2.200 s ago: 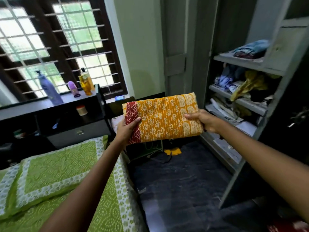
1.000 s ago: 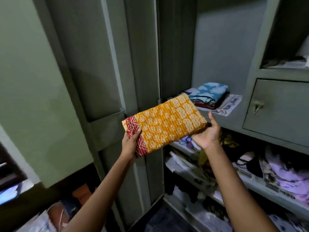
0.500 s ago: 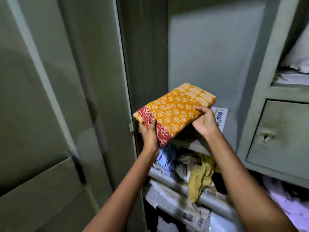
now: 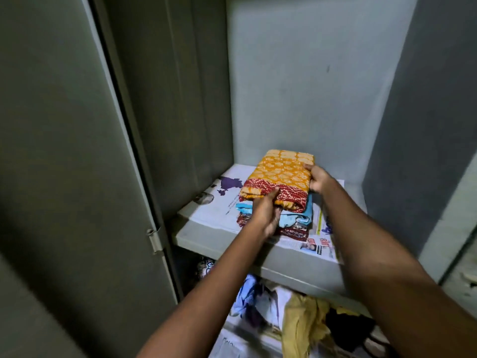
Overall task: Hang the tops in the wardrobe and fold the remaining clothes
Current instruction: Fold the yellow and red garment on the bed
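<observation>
**Folded orange cloth on top of shelf stack, both hands on it**

Folded orange cloth point(image 4: 282, 174) w/ red printed border lies on top of a small stack of folded clothes point(image 4: 296, 220) (blue + dark red pieces showing), on the wardrobe shelf point(image 4: 304, 264). Stack sits on newspaper point(image 4: 219, 202) lining the shelf, roughly mid-shelf, a bit nearer the front edge than the back wall.

Left hand point(image 4: 265, 213) at the near edge of the cloth: thumb over the red border on top, fingers curled in under it against the stack, so it grips the cloth. Right hand point(image 4: 318, 178) at the right side of the cloth, fingers curled round that edge, holding it too.

Wardrobe door point(image 4: 64, 164) stands open on the left, grey, w/ a small latch point(image 4: 154, 240) on its edge. Lower shelf, near + below: loose heap of unfolded clothes point(image 4: 304, 324), incl. a yellow piece, white/blue fabric and something dark at right; more newspaper under them. Back wall of the compartment plain grey.
</observation>
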Available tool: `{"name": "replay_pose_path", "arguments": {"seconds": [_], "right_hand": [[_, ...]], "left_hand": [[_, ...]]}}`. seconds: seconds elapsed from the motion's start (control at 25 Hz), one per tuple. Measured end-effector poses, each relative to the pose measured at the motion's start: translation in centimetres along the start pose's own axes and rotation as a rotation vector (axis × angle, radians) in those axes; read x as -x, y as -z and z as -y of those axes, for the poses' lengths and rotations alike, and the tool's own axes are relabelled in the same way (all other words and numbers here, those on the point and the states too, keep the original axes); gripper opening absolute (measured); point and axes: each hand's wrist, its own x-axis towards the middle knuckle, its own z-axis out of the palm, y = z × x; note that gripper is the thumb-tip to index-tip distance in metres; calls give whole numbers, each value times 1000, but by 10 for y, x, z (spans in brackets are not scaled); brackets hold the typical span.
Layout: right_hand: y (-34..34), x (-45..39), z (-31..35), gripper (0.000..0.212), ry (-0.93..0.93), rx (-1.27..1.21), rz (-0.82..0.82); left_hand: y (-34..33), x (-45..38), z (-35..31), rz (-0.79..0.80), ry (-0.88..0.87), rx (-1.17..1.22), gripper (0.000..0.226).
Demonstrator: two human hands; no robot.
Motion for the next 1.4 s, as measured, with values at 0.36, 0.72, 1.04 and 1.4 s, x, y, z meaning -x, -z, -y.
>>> {"name": "replay_pose_path", "arguments": {"seconds": [0.36, 0.72, 1.04, 1.4], "right_hand": [[17, -23, -12, 20, 18, 38, -86], [8, -15, -4, 39, 34, 77, -129], [-18, -4, 7, 67, 497, 1152, -421], [-22, -7, -33, 61, 286, 1757, 28]], "left_hand": [[16, -14, 11, 177, 114, -32, 20], [30, -6, 1, 191, 175, 9, 20], [23, 21, -49, 7, 131, -849, 53], [-17, -43, -42, 116, -474, -1811, 49]]}}
